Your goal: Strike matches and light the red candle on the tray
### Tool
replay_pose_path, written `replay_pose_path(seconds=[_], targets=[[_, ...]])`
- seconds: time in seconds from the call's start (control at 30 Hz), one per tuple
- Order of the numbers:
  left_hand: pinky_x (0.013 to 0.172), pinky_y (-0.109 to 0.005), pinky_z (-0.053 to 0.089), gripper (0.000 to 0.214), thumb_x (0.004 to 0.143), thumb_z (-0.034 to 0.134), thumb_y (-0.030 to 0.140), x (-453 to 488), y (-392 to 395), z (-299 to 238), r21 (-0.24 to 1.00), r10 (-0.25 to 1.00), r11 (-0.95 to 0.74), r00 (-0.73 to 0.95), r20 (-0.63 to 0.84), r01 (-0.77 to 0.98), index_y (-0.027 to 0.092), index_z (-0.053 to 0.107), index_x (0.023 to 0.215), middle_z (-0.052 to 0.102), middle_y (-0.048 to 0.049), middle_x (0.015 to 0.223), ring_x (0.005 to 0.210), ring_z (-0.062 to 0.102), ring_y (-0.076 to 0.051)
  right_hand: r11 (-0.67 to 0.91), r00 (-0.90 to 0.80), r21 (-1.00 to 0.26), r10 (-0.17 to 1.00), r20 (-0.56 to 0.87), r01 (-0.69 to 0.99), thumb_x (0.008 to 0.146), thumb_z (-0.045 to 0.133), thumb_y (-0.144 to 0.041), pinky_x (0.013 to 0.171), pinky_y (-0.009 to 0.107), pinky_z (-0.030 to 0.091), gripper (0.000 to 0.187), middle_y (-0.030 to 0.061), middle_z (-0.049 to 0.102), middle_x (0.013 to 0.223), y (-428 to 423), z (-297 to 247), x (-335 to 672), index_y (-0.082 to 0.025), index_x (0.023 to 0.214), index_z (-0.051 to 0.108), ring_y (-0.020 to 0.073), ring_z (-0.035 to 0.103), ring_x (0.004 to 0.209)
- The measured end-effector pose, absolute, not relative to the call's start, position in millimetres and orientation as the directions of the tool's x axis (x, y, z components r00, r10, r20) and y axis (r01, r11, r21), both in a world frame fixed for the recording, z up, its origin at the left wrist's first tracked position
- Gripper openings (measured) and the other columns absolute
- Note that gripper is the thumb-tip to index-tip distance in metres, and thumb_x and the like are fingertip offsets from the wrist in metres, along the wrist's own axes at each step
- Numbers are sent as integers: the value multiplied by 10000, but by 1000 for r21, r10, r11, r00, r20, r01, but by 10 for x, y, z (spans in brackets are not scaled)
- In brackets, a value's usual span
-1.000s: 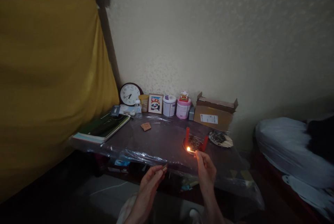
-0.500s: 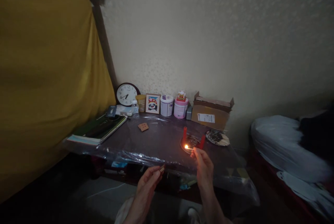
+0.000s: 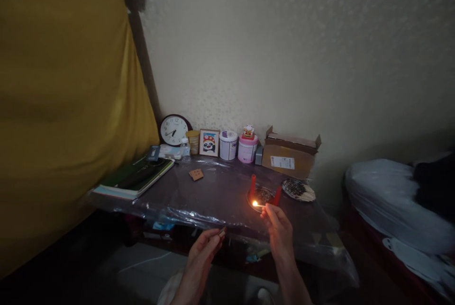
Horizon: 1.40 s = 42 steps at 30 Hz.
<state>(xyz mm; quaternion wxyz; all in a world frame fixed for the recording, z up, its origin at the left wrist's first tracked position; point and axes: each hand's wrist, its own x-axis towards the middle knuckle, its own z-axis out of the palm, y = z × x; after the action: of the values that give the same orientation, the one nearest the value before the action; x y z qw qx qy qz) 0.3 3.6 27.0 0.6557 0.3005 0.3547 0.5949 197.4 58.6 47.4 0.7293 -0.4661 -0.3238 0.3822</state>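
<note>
A burning match (image 3: pixel 260 205) is pinched between the fingertips of my right hand (image 3: pixel 279 229), its flame pointing left over the front of a round dish (image 3: pixel 249 199). Two red candles, one on the left (image 3: pixel 253 186) and one on the right (image 3: pixel 276 195), stand by the dish with dark bits in it. I cannot tell whether the flame touches a candle. Low in front of the table edge, my left hand (image 3: pixel 202 250) is closed on what looks like a small brown matchbox (image 3: pixel 222 232), mostly hidden by the fingers.
On the plastic-covered table (image 3: pixel 213 196) are brown square cards (image 3: pixel 195 174), a plate of matches (image 3: pixel 298 190) and a green book (image 3: pixel 135 177). Along the wall stand a clock (image 3: pixel 174 130), a framed panda picture (image 3: pixel 209 143), two tubs and a cardboard box (image 3: pixel 289 156).
The view has shifted slightly, and everything sits a little lower and further right. My right hand still holds the burning match by the dish, and my left hand keeps its grip.
</note>
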Motion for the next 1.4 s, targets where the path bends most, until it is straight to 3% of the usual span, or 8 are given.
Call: replay_pose_path(seconds=[0.37,0.7,1.07,1.4], targets=[[901,-341,422,254,688,699,328,14,125,175,809,995,99,29,-100,-579,163,681,880,708,-104,987,970,617,-228,242,449,-920,889,84,-307,619,746,-329,682,293,513,170,-9,643,680,540,508,2010,-189,698,689,143,594,652],[862,-308,423,238,700,693,311,60,264,177,827,996,91,50,-76,-554,170,673,891,711,-86,965,926,615,-193,153,385,-944,923,30,-292,593,751,-305,708,296,518,181,1,671,721,605,514,2148,-197,720,681,174,630,719],[870,-319,400,215,738,661,284,128,540,152,833,994,60,105,-3,-549,174,646,922,704,-79,974,919,607,-185,150,393,-966,918,57,-210,611,731,-346,637,264,484,212,-7,643,659,716,468,2202,-187,739,674,159,592,656],[863,-331,416,218,704,690,283,150,702,133,840,993,85,113,-29,-536,166,653,885,713,-75,921,886,619,-189,148,342,-966,937,68,-214,636,734,-330,644,241,449,174,-6,633,672,644,505,2187,-187,713,670,149,568,676]])
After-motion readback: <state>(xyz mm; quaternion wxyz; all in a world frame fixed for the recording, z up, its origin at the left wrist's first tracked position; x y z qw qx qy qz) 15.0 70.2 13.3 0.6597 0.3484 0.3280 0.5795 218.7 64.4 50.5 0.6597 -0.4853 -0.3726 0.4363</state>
